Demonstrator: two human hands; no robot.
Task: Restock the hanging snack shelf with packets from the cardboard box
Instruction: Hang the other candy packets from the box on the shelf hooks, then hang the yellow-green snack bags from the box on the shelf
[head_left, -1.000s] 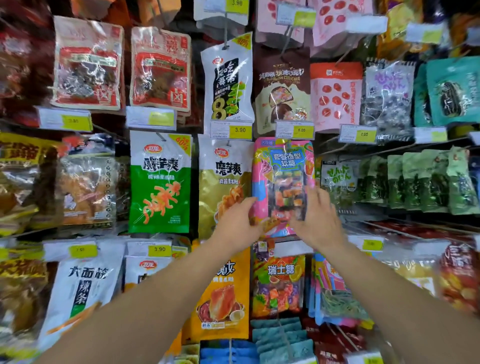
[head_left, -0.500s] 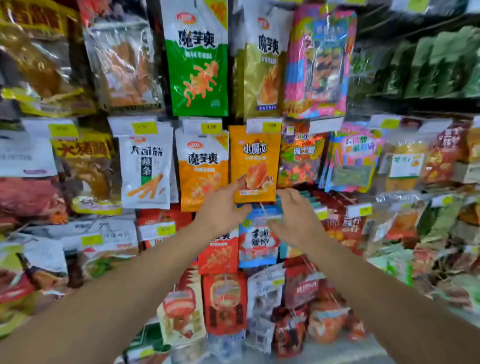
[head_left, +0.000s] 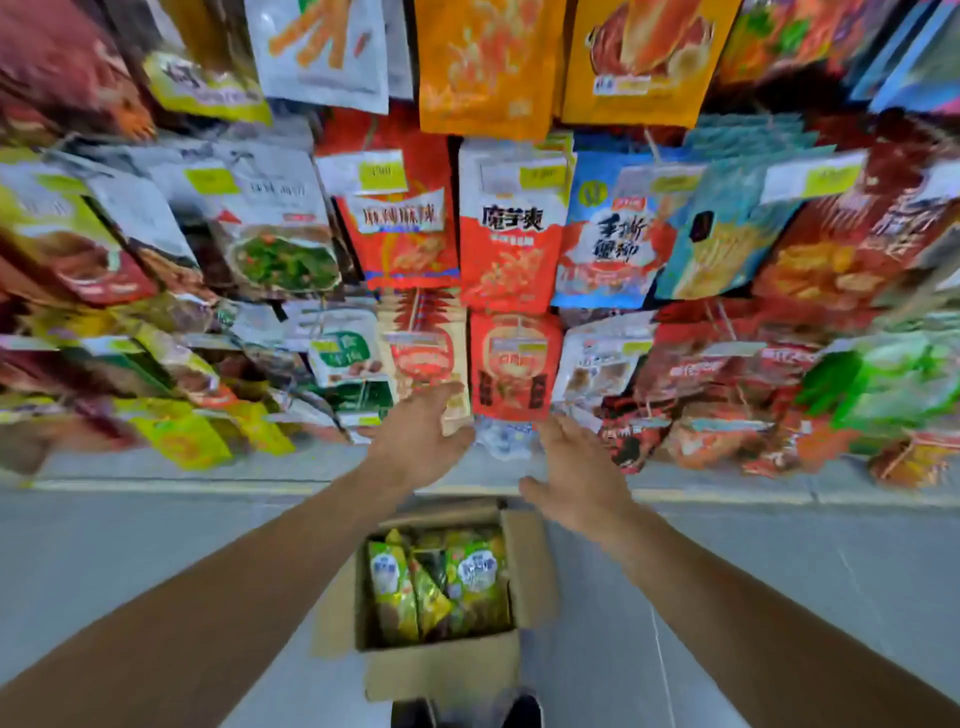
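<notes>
Many snack packets hang on the shelf (head_left: 514, 234), its lowest row ending above grey floor (head_left: 156, 545). Below, the open cardboard box (head_left: 441, 670) holds green packets (head_left: 441, 587). Left hand (head_left: 415, 441) and right hand (head_left: 582, 478) hover spread, holding nothing.

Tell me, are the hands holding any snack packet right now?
No. The left hand and right hand are both open and empty, above the cardboard box.
</notes>
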